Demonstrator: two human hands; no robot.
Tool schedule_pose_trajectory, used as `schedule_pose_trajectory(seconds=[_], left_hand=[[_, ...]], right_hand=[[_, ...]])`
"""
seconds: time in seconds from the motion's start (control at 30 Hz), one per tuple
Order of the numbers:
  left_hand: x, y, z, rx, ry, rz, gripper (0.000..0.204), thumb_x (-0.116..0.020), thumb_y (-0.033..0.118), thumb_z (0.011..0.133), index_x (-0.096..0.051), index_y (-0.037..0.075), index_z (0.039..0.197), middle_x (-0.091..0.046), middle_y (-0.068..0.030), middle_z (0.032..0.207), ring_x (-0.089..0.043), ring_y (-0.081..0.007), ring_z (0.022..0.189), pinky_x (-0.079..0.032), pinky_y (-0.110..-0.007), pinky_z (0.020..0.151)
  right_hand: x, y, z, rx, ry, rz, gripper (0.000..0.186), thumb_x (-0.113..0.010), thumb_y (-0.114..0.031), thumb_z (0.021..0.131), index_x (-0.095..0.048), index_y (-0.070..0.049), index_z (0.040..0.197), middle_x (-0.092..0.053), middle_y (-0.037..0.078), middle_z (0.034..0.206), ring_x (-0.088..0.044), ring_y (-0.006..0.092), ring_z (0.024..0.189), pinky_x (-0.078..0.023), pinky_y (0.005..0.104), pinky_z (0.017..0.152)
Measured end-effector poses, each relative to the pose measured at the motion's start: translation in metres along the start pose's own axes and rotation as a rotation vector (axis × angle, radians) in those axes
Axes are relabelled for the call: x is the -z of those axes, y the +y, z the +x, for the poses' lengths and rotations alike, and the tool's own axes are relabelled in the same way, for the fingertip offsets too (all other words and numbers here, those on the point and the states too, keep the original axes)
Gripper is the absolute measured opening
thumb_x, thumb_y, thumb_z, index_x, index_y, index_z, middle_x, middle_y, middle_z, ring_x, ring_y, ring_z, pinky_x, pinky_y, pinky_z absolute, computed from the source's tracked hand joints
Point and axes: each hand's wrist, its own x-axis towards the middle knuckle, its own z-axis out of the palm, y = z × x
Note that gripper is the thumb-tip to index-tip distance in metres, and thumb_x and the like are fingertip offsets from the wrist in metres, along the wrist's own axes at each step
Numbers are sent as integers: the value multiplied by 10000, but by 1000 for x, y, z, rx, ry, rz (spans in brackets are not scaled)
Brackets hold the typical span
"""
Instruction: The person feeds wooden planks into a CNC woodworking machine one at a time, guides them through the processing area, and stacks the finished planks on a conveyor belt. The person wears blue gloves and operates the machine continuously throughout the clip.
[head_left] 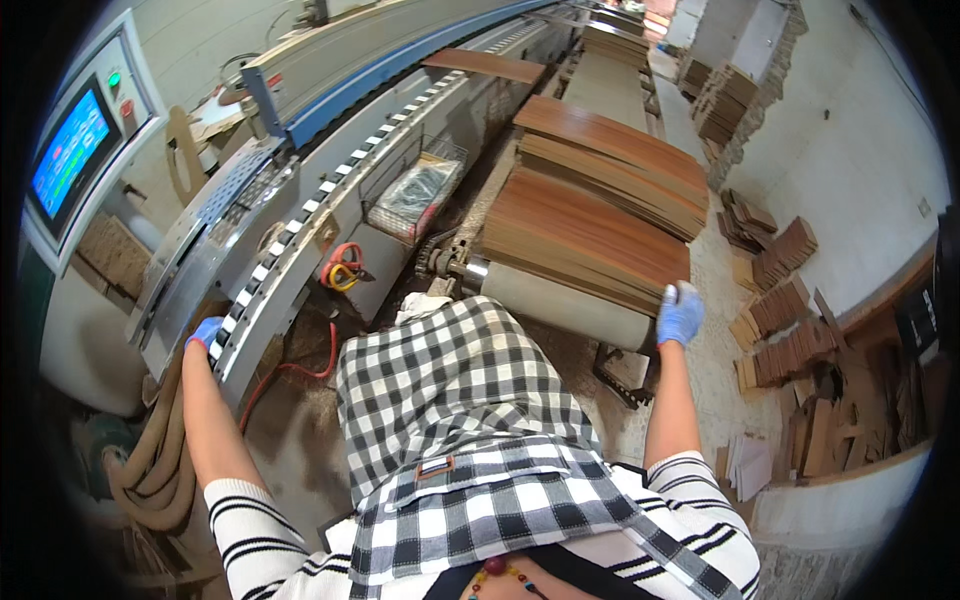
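My right hand, in a blue glove, touches the near right corner of a stack of reddish-brown wood-grain boards. Its fingers look stretched out and apart along the stack's edge. That stack lies on a conveyor with a pale roller at its near end. On the left, my left hand, gloved in blue too, rests at the near end of the machine's feed track. Its fingers are mostly hidden there, so their grip does not show.
Behind the front stack stands another board stack. A single board lies across the machine farther off. Scissors with orange and yellow handles hang on its side below a wire basket. A control screen is at left; board piles line the right wall.
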Motion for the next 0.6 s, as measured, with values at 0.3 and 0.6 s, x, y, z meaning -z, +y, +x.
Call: schedule_pose_trajectory(seconds=[0.3,0.6], left_hand=[[1,13,-8,9,31,86,334,-511,327,836,-629,70,1015,-623,-58,951,-562,-194,869,-435,-345,783],[-6,26,-8,7,29,194,379,-510,359,829,-628,62,1031,-626,-81,987,-566,-213,907,-432,-355,812]], right_hand=[[-7,2,-20,-167,95,115,282,-616,-298,798,-620,-28,878,-605,169,937,-551,282,899,-411,377,839],[-37,37,-27,-1050,-310,1650,378,-589,-131,733,-508,-115,1102,-547,75,1097,-522,274,954,-441,450,770]])
